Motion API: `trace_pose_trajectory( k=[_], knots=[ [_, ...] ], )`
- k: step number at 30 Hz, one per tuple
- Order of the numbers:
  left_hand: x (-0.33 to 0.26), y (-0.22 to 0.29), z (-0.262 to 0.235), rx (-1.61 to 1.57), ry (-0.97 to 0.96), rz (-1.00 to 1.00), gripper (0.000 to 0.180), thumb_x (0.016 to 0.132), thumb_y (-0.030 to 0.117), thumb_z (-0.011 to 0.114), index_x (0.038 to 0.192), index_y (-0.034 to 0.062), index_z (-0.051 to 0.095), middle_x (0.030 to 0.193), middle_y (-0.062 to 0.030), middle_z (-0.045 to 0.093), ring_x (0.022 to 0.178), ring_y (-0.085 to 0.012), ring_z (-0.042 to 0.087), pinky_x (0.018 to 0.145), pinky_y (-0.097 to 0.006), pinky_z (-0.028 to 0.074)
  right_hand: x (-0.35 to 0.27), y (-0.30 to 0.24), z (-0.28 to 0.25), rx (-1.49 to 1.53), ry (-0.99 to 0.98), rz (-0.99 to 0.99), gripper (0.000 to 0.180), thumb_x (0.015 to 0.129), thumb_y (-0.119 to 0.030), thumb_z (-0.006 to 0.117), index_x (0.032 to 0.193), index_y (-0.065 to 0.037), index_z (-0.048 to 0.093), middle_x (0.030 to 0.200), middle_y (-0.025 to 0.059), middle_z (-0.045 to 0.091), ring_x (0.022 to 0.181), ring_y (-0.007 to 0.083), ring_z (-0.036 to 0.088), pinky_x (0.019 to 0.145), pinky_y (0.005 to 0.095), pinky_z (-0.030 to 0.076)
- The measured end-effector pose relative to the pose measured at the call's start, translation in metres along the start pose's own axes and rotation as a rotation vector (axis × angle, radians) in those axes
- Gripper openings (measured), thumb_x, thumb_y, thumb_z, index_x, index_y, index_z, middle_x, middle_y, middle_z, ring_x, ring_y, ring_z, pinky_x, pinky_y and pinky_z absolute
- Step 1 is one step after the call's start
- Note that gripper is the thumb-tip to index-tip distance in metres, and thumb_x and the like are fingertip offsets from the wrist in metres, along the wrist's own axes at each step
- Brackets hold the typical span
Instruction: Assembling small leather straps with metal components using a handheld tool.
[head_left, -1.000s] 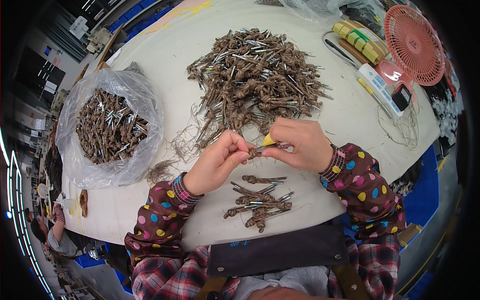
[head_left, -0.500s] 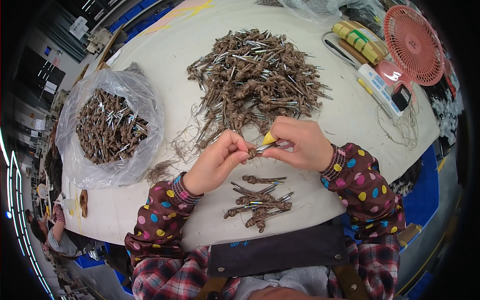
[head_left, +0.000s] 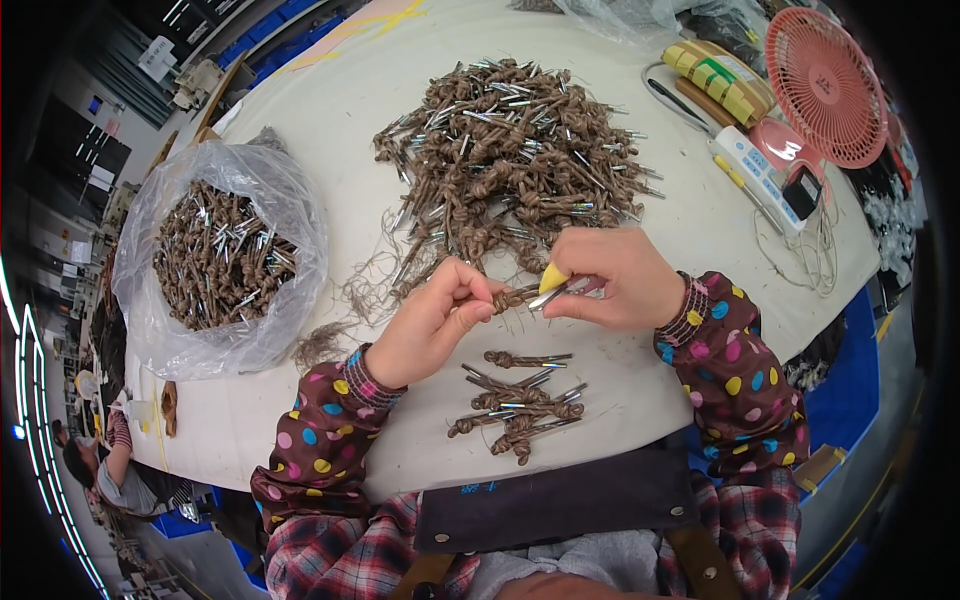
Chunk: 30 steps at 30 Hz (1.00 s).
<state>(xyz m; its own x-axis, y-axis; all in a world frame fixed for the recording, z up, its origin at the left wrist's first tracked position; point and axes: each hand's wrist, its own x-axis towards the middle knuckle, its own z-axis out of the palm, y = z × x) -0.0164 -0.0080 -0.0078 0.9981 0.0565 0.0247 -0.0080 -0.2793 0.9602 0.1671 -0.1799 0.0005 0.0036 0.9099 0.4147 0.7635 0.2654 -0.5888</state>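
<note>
My left hand point(head_left: 432, 322) pinches a brown knotted cord point(head_left: 507, 299) between thumb and fingertips, above the table. Closed around a small silver metal tool point(head_left: 543, 298), my right hand point(head_left: 622, 280) is just right of the knot; fingers partly cover the tool, so its exact kind is unclear. Yellow material point(head_left: 552, 278) wraps a right fingertip. Below the hands lie several finished-looking knotted cords point(head_left: 520, 408) with shiny metal tips. A large heap of similar cords point(head_left: 510, 160) rises beyond my hands.
At left, a clear plastic bag point(head_left: 305, 200) holds many more cords. Loose thread scraps point(head_left: 325, 343) lie beside it. Toward the right are a pink fan point(head_left: 825, 90), a white power strip point(head_left: 755, 170) with cable, and a yellow-wrapped bundle point(head_left: 718, 80). Another person point(head_left: 115, 480) sits far left.
My right hand has shifted slightly right with the tool, drawing away from my left fingertips and exposing more of the knotted cord. My left hand stays nearly still.
</note>
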Motion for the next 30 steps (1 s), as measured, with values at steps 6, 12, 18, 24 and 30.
trace_pose_trajectory(
  k=[6, 12, 18, 24, 30],
  knots=[
    [0.003, -0.009, 0.005, 0.164, 0.165, 0.113, 0.013, 0.089, 0.005, 0.055, 0.094, 0.0024, 0.043, 0.104, -0.0123, 0.062, 0.077, -0.0138, 0.057, 0.073, -0.026, 0.047, 0.003, -0.009, 0.015, 0.142, 0.227, 0.232, 0.048, 0.072, -0.03, 0.076, 0.105, -0.003, 0.054, 0.096, 0.0071, 0.055, 0.086, 0.0179, 0.061, 0.072, 0.0259, 0.052],
    [0.004, -0.005, 0.009, 0.307, 0.229, 0.161, 0.017, 0.086, 0.003, 0.059, 0.091, 0.0033, 0.042, 0.106, -0.0128, 0.063, 0.075, -0.0154, 0.058, 0.071, -0.027, 0.048, 0.009, -0.013, 0.04, 0.188, 0.346, 0.343, 0.044, 0.074, -0.022, 0.073, 0.107, -0.004, 0.052, 0.097, 0.0078, 0.056, 0.089, 0.0183, 0.061, 0.071, 0.0278, 0.052],
    [0.003, -0.005, 0.009, 0.137, 0.295, 0.18, 0.016, 0.088, 0.0, 0.055, 0.09, 0.0027, 0.04, 0.106, -0.0172, 0.061, 0.082, -0.0145, 0.058, 0.078, -0.027, 0.048, 0.003, 0.001, 0.028, -0.046, 0.153, 0.326, 0.059, 0.071, -0.013, 0.074, 0.122, -0.005, 0.045, 0.104, 0.0046, 0.054, 0.077, 0.0124, 0.056, 0.066, 0.0247, 0.049],
    [0.003, -0.009, 0.008, -0.038, 0.254, 0.081, 0.013, 0.09, -0.001, 0.051, 0.093, 0.0032, 0.039, 0.109, -0.0167, 0.059, 0.092, -0.0125, 0.056, 0.084, -0.026, 0.045, 0.004, -0.012, 0.017, 0.147, 0.326, 0.28, 0.054, 0.073, -0.01, 0.072, 0.121, -0.008, 0.047, 0.094, -0.0001, 0.058, 0.063, 0.0127, 0.047, 0.055, 0.0227, 0.042],
    [0.007, -0.007, 0.014, -0.17, 0.209, 0.083, 0.014, 0.091, -0.001, 0.05, 0.094, 0.0035, 0.038, 0.108, -0.0142, 0.058, 0.094, -0.0116, 0.054, 0.085, -0.025, 0.044, 0.004, -0.008, 0.047, -0.127, 0.376, 0.044, 0.041, 0.072, -0.009, 0.067, 0.111, -0.01, 0.054, 0.075, -0.0004, 0.06, 0.059, 0.0179, 0.059, 0.053, 0.0268, 0.047]
  ],
)
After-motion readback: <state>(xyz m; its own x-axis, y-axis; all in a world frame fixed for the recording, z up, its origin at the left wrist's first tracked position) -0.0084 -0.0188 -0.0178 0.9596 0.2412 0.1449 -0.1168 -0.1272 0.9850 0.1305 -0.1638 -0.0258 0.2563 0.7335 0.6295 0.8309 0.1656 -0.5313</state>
